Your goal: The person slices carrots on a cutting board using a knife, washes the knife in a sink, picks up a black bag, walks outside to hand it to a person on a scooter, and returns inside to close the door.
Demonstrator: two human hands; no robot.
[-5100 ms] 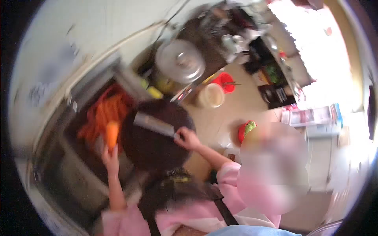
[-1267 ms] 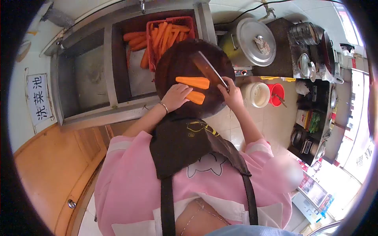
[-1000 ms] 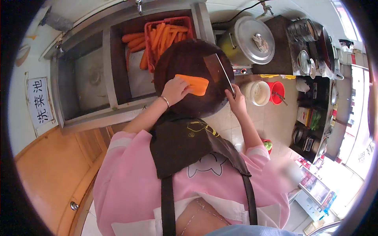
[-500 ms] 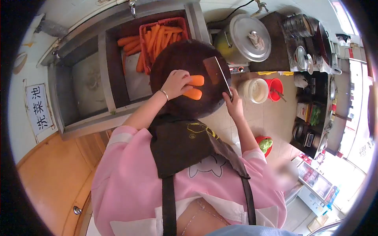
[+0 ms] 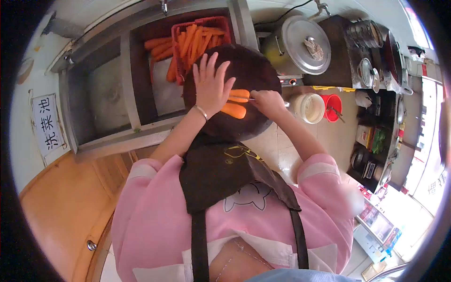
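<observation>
Sink (image 5: 117,144) is dull, scuffed-looking metal, while the pot lid (image 5: 298,38) is way shinier metal. Crate (image 5: 211,21) looks like red plastic, apron (image 5: 202,188) is matt cloth, door (image 5: 61,211) is smooth wood. Carrot pieces (image 5: 234,111) look smooth too.

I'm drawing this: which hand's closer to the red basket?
Left. The left hand is just below the basket in the picture; the right hand is farther, down and right.

A head-worn camera looks forward and down over a pink shirt (image 5: 249,223). Its wide view frames nearby carrots (image 5: 234,111) on a dark board (image 5: 253,70).
</observation>
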